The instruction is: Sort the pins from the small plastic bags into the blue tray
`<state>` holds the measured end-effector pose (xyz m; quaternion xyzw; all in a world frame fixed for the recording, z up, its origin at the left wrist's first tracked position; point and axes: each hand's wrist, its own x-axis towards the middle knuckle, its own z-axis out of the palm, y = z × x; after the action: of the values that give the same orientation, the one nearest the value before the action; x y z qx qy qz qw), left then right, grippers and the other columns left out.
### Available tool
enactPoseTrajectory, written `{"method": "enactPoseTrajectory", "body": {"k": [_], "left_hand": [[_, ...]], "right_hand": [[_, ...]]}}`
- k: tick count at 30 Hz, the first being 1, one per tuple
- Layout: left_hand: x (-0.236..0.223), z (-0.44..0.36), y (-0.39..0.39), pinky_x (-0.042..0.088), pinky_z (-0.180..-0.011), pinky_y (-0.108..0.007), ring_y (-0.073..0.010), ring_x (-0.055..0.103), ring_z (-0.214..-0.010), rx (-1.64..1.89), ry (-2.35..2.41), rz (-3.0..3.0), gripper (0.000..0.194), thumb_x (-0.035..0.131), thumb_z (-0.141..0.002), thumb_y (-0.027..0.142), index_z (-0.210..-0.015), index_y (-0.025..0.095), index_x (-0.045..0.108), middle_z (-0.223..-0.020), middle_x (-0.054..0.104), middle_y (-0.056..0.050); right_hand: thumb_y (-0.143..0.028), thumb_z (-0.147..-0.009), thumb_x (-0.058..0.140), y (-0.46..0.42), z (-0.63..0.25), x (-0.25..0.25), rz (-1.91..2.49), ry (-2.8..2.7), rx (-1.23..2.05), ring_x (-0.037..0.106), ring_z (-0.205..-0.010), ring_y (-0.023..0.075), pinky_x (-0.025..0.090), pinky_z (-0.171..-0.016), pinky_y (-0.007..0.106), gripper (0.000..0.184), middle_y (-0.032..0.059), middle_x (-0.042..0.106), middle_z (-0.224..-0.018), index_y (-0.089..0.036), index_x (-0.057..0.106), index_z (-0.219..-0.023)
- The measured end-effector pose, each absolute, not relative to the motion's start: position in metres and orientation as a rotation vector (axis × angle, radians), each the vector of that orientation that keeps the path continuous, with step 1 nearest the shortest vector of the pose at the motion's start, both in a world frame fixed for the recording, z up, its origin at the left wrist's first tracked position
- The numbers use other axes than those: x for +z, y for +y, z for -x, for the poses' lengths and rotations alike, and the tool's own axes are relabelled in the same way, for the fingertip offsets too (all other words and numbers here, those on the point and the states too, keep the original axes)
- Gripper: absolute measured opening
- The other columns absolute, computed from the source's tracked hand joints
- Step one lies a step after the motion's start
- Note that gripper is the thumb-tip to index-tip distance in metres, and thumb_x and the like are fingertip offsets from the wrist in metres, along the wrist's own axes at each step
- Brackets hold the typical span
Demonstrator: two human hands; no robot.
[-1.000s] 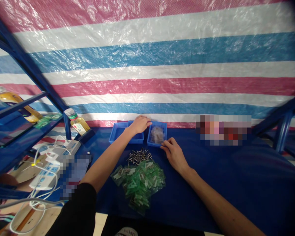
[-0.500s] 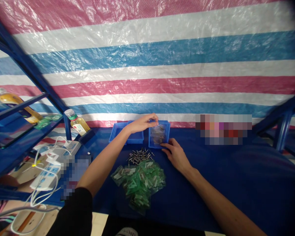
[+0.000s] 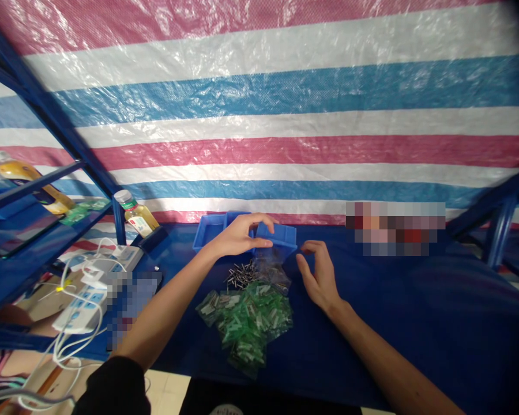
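My left hand (image 3: pixel 237 236) grips the left end of a blue plastic tray (image 3: pixel 277 236), which is tipped up on edge. Below that tray, a clear plastic bag (image 3: pixel 271 271) of small items lies partly on a loose heap of metal pins (image 3: pixel 242 275). My right hand (image 3: pixel 320 275) hangs open just right of the bag, fingers apart, holding nothing. A second blue tray (image 3: pixel 208 233) stands behind my left wrist, partly hidden. A pile of green-tinted plastic packets (image 3: pixel 247 325) lies nearer me.
Navy cloth (image 3: pixel 393 311) covers the table, backed by a striped tarp (image 3: pixel 285 115). Blue shelving on the left holds bottles (image 3: pixel 137 214). A white power strip (image 3: pixel 78 311) and cables lie low at left. A pixelated patch (image 3: pixel 393 227) sits at the back right.
The tray has been lifted and tipped up, and the clear bag has moved out of it onto the cloth. My right hand has moved away from the tray and opened wider.
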<state>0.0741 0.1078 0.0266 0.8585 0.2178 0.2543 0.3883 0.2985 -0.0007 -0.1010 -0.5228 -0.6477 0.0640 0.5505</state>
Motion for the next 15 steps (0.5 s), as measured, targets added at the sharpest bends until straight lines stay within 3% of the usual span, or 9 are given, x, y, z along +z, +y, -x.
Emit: {"method": "enactPoseTrajectory", "body": {"k": [3, 7, 15], "left_hand": [[0.022, -0.073, 0.108, 0.044, -0.104, -0.042, -0.0253, 0.061, -0.121, 0.699, 0.599, -2.133, 0.029, 0.081, -0.081, 0.032, -0.101, 0.018, 0.065, -0.129, 0.066, -0.01], [0.021, -0.075, 0.107, 0.042, -0.109, -0.046, -0.0256, 0.059, -0.126, 0.668, 0.639, -2.08, 0.031, 0.081, -0.079, 0.03, -0.102, 0.018, 0.065, -0.129, 0.065, -0.009], [0.03, -0.077, 0.111, 0.041, -0.11, -0.047, -0.0257, 0.057, -0.129, 0.772, 0.629, -2.032, 0.031, 0.08, -0.08, 0.033, -0.102, 0.019, 0.064, -0.134, 0.063, -0.01]], "right_hand": [[-0.048, -0.103, 0.047, 0.005, -0.295, -0.112, 1.33, -1.435, 0.285, 0.058, -0.105, 0.0277, 0.05, -0.096, 0.049, 0.032, 0.0112, 0.058, -0.115, -0.022, 0.053, -0.122], [-0.058, -0.103, 0.041, 0.012, -0.295, -0.123, 1.37, -1.375, 0.58, 0.057, -0.122, 0.0297, 0.047, -0.107, 0.05, 0.052, 0.0136, 0.058, -0.134, -0.022, 0.045, -0.141], [-0.063, -0.104, 0.035, 0.019, -0.301, -0.13, 1.389, -1.366, 0.782, 0.056, -0.133, 0.0309, 0.041, -0.115, 0.051, 0.059, 0.0117, 0.061, -0.142, -0.025, 0.047, -0.148]]}}
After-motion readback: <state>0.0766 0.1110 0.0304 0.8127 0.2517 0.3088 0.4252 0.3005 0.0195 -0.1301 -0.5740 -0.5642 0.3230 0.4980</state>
